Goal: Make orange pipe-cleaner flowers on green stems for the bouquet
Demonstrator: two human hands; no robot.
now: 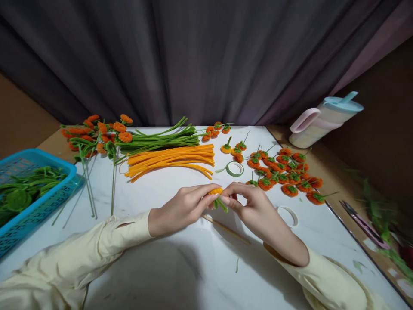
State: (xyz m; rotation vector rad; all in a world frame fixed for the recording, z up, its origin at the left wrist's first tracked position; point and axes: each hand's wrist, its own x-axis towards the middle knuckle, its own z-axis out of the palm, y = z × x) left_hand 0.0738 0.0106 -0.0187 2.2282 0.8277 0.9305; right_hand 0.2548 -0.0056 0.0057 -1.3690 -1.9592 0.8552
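Between my two hands is a small yellow-orange pipe-cleaner flower [215, 191] with green pipe-cleaner ends [222, 206] hanging beneath it. My left hand [190, 204] pinches the flower from the left. My right hand [250, 202] closes its thumb and finger at the flower's right side, by the green part; the fingertips partly hide the contact. On the white board below lies a thin wooden stick [227, 228]. Just beyond my hands are a roll of green tape [235, 169] and a bundle of yellow-orange pipe cleaners [171, 159].
Green pipe cleaners [164, 138] lie at the back, beside stemmed orange flowers [119, 127]. Several orange flower heads [284, 170] spread at the right. A blue basket [72, 170] with green pieces stands left. A white tape ring [288, 216], pink-handled scissors [364, 224] and a tumbler [325, 122] are right.
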